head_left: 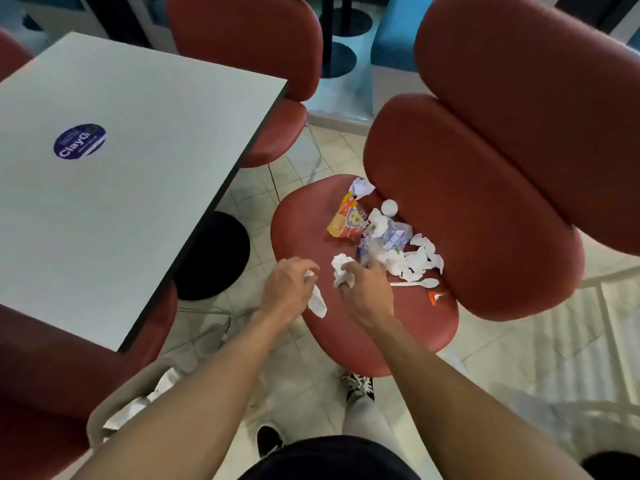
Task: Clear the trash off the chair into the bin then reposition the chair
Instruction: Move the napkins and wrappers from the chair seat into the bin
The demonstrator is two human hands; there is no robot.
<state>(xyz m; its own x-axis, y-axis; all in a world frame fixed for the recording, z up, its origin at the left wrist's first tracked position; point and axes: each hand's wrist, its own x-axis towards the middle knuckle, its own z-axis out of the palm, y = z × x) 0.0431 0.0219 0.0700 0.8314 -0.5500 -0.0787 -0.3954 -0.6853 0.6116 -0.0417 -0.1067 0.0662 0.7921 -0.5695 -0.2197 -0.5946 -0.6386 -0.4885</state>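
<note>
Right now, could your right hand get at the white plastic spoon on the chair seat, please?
Probably yes: the spoon lies uncovered just beside the right hand, nothing between them. But that hand already holds a crumpled napkin, so its grip is taken.

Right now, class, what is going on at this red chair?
A person is picking litter off the red padded chair seat. The left hand grips a crumpled white paper napkin, and the right hand pinches another white paper wad. A yellow snack wrapper, clear plastic wrap, a white plastic spoon and more tissue remain on the seat. The beige bin beside the left forearm already holds some paper.
</note>
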